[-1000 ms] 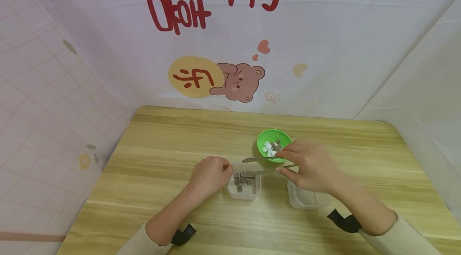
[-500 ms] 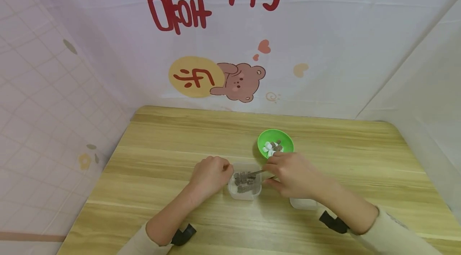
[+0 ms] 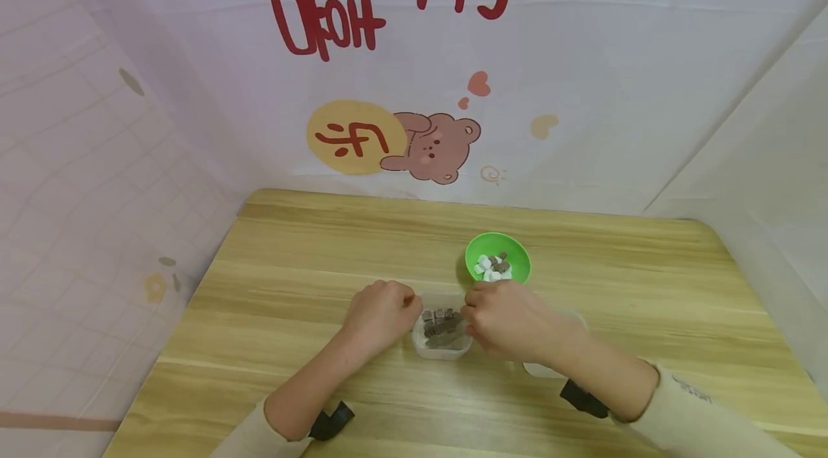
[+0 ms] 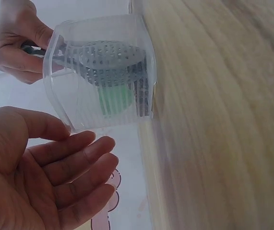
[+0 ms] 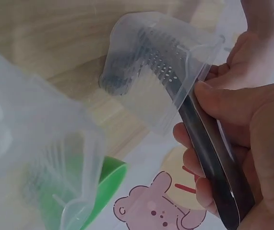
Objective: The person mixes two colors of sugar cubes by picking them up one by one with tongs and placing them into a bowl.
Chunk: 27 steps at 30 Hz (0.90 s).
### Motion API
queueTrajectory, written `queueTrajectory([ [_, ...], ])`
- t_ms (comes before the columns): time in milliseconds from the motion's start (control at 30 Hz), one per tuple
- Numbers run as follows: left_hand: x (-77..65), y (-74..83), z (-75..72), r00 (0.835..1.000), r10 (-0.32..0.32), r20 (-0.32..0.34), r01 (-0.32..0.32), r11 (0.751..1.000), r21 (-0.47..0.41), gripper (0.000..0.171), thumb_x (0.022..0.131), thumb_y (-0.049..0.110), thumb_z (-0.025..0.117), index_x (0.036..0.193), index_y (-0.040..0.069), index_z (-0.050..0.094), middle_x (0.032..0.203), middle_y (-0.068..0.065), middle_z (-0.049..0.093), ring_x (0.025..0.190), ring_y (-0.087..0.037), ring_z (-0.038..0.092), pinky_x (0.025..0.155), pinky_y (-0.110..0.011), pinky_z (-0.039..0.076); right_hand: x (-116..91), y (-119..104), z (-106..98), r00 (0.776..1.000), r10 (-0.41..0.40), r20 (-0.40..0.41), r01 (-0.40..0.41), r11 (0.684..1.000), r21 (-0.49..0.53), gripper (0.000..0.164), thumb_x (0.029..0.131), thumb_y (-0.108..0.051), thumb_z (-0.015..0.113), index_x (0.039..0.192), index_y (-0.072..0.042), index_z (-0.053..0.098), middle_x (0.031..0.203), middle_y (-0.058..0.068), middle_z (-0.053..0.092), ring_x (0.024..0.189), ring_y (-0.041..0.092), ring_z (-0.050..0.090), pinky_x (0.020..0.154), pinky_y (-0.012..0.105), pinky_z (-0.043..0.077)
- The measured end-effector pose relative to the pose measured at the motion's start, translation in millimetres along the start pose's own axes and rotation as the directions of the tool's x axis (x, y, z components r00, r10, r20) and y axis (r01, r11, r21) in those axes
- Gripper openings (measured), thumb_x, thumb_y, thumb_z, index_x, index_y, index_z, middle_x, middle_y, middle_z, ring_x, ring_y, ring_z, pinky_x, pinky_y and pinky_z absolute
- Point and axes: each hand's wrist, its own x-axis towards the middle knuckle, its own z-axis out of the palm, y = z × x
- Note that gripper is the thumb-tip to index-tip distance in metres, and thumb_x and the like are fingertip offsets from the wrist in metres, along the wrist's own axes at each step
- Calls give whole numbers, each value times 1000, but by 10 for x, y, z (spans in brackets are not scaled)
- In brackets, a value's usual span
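Observation:
My left hand [image 3: 378, 318] stays at the left side of a clear plastic container [image 3: 445, 354], its thumb and index finger pinching the rim corner. Several small brown cubes [image 3: 440, 313] lie in that container. From the right, my right hand [image 3: 514, 321] grips metal tongs [image 5: 199, 132] by the handles. Their perforated ends reach down into the container among the cubes, close together in the head view. Whether a cube sits between the ends, I cannot tell. Behind the right hand stands a green bowl [image 3: 524, 249] holding white pieces [image 3: 484, 264] and brown cubes.
A second clear container [image 3: 542, 370] stands to the right, partly hidden under the right forearm. The wood-grain table [image 3: 297, 249] ends at a white printed backdrop [image 3: 582, 48] at the back. A black strap [image 3: 331, 422] hangs at the left wrist.
My right hand has come left and toward me from beside the green bowl. The tongs, spread wide earlier, have gone down into the container and drawn together. The left hand keeps its place.

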Motion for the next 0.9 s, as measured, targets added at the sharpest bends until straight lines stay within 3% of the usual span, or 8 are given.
queueTrajectory([
  [200,12,12,18,1000,6,-4,-6,1000,14,48,98,17,61,56,22,38,48,13,27,45,-5,27,45,-25,25,-43,6,3,1000,6,-29,-6,1000,2,25,80,-26,87,74,-14,65,68,-6,55,65,12,57,59,27,50],
  [433,10,8,24,1000,4,-7,-4,1000,17,48,98,18,59,55,21,37,48,13,26,46,-5,26,45,-25,24,-123,22,-12,994,57,-95,-47,994,102,24,77,-22,90,78,-14,67,69,-8,53,65,10,54,58,24,46],
  [667,8,-8,40,1000,12,-19,-12,1000,24,48,97,16,59,55,21,35,48,13,25,47,-5,24,45,-24,23,-254,96,-1,964,120,-236,-79,981,178,21,74,-16,90,88,-9,75,80,-5,65,70,11,59,61,27,52],
  [900,7,7,33,1000,1,-6,-1,1000,21,47,98,17,59,56,21,39,48,12,28,46,-5,28,46,-25,26,-367,204,-97,931,206,-302,-134,961,241,23,72,-14,91,90,-9,77,83,-4,71,69,10,62,57,25,51],
])
